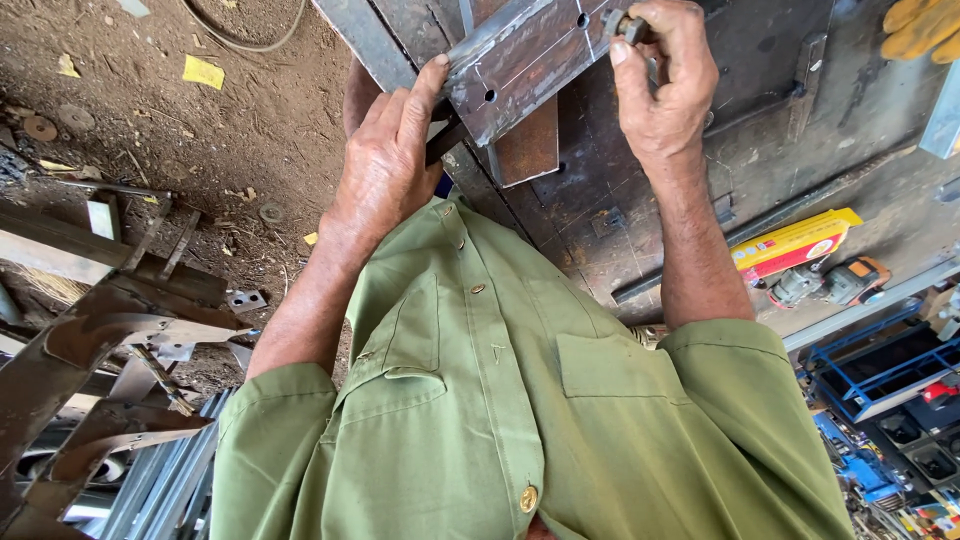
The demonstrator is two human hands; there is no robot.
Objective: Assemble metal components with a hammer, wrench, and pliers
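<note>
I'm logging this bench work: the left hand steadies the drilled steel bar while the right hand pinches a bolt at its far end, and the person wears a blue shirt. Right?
Not quite: the shirt is green, as the head view shows. The rest stands: the left hand steadies the drilled steel bar, and the right hand pinches a bolt at its far end.

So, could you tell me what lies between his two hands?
In the head view, the grey drilled steel bar spans from left hand to right hand.
</note>
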